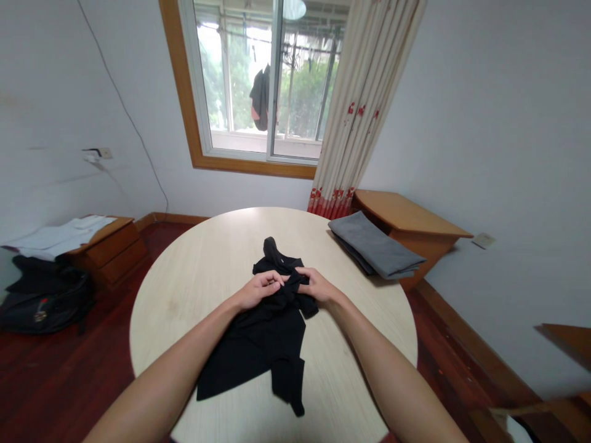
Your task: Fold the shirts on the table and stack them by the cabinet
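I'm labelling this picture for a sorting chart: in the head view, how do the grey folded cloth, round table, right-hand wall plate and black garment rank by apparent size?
Largest to smallest, as they look:
1. Round table
2. Black garment
3. Grey folded cloth
4. Right-hand wall plate

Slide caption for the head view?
Left hand and right hand handle a bunched black garment on a round table, folded gray fabric at right.

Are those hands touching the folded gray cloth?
No, the left hand and right hand hold the black garment, while the gray cloth lies apart on the table.
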The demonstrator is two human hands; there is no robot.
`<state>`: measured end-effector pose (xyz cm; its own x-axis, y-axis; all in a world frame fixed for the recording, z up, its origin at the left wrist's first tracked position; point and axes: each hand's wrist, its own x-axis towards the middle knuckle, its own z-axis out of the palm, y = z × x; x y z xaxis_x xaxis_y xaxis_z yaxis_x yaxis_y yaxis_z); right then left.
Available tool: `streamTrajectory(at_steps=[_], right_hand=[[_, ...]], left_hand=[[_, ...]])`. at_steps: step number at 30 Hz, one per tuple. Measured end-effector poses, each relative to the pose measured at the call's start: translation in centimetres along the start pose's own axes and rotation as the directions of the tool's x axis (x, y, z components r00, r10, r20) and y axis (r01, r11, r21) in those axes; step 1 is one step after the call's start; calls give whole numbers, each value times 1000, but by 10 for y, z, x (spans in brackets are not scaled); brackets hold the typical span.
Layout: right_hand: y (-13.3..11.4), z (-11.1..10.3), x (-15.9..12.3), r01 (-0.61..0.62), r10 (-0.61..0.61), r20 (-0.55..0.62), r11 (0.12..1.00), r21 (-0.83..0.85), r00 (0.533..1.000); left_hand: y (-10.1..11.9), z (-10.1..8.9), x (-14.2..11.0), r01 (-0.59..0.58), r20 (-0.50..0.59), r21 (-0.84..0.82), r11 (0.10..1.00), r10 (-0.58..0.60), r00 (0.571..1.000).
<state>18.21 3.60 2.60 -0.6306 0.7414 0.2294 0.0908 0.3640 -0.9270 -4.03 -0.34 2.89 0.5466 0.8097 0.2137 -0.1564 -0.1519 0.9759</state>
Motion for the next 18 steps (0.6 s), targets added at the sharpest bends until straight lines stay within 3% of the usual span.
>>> streamTrajectory(at_steps=[3, 5, 7, 9, 12, 14, 18], right_hand=[[-1, -3, 2, 19, -20, -107, 1000, -14, 994], [2, -8, 4, 18, -28, -275, 999, -40, 961], [5, -15, 5, -3, -33, -483, 997, -73, 875], [9, -24, 5, -25, -51, -657, 994, -106, 752], [13, -34, 4, -49, -93, -804, 987, -150, 588], [13, -37, 3, -45, -120, -845, 985, -168, 521], [11, -40, 2, -31, -160, -878, 980, -194, 450]], left_hand=[[1, 0, 0, -65, -62, 199, 978, 79, 995], [2, 1, -2, -94, -81, 400, 911, 138, 987], [1, 4, -4, -75, -67, 599, 797, 143, 987], [-2, 6, -6, -2, -73, 744, 668, 84, 994], [-7, 10, -5, 189, -180, 837, 514, -67, 981], [-7, 9, -4, 309, -271, 840, 446, -149, 951], [0, -3, -6, 433, -385, 841, 325, -203, 900]])
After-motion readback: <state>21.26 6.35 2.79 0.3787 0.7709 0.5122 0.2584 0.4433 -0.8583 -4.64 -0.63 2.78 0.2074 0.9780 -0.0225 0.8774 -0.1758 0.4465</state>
